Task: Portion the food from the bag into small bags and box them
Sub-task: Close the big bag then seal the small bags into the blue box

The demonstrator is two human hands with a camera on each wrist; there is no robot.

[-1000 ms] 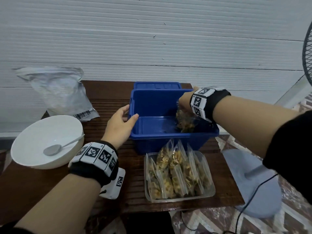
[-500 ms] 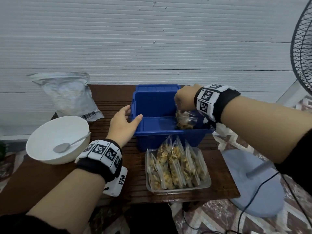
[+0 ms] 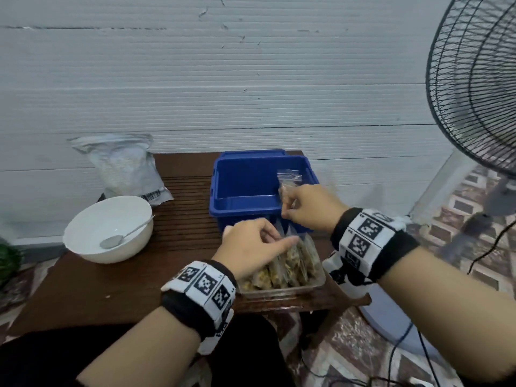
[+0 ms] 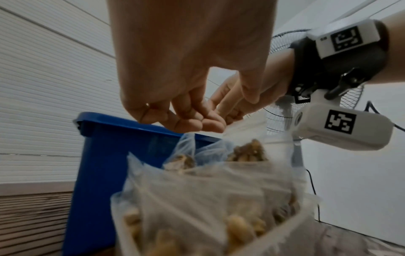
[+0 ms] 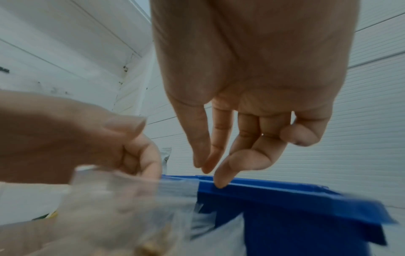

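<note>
The blue box point(image 3: 240, 188) stands at the back of the table, with one filled small bag point(image 3: 289, 178) upright in its right side. In front of it a clear tray point(image 3: 279, 293) holds several filled small bags point(image 3: 290, 261). My left hand point(image 3: 251, 244) hovers over them with loosely curled fingers point(image 4: 197, 121) at the bag tops point(image 4: 208, 199), the thumb apart. My right hand point(image 3: 307, 208) hangs over the tray's far end by the box's front rim point(image 5: 285, 194). Its fingers point(image 5: 221, 180) point down and hold nothing. No bag is visibly pinched.
A white bowl point(image 3: 109, 227) with a spoon point(image 3: 122, 237) sits at the left of the wooden table point(image 3: 97, 289). The large food bag point(image 3: 125, 169) leans on the wall behind it. A standing fan point(image 3: 474, 93) and its cable are close on the right.
My right hand let go of the small bag in the blue box and drew back to the tray. My left hand left the box's rim and moved over the tray's bags.
</note>
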